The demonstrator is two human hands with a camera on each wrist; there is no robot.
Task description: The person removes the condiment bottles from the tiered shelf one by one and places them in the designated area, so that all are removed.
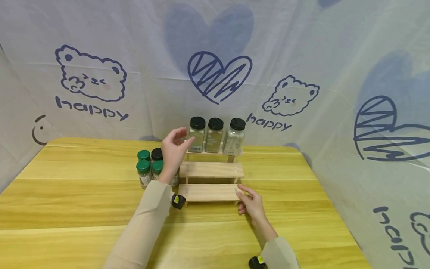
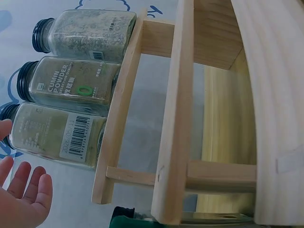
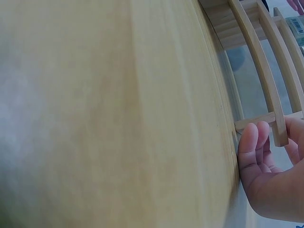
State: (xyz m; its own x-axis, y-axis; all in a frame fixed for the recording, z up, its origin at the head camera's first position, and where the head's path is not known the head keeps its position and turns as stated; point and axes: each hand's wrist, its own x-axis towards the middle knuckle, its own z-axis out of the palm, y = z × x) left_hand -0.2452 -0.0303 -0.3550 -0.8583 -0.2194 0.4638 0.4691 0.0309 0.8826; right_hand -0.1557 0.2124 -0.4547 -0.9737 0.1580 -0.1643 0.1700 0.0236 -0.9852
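The left hand (image 1: 174, 152) is hovering, loosely spread, a jar (image 1: 197, 140) (black-capped, upright) standing just to its right; the right hand (image 1: 252, 205) is gripping the wooden rack (image 1: 211, 169).

The person wears long, plain beige sleeves, the left sleeve (image 1: 142, 226) creased along the forearm, the right sleeve (image 1: 281, 254) partly visible. Beside each cuff sits a small black device, one left (image 1: 178, 201), one right (image 1: 256, 262), both marked with bright yellow. Both hands are bare.
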